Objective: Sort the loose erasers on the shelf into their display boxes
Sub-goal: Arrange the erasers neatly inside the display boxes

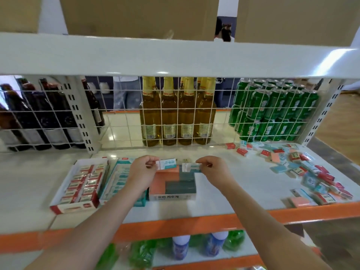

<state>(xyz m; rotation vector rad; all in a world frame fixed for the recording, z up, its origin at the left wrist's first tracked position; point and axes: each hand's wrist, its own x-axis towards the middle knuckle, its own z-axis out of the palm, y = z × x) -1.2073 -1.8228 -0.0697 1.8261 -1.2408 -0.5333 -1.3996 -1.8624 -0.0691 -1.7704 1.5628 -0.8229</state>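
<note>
My left hand (143,169) pinches a small teal-and-white wrapped eraser (168,164) above the display boxes. My right hand (213,169) pinches a second teal-and-white eraser (191,167) beside it. Both erasers hover over the box of salmon and dark-teal erasers (171,185). To its left stands a teal display box (118,179), partly hidden by my left forearm. A red-and-white box (81,185) filled with red erasers sits further left. A loose pile of red, teal and salmon erasers (303,168) lies on the right of the white shelf (243,180).
A white wire grid (124,121) backs the shelf, with dark bottles, golden bottles (177,114) and green cans (276,110) behind it. An upper shelf board (175,57) hangs overhead. The orange shelf edge (194,223) runs in front, with bottles on the level below.
</note>
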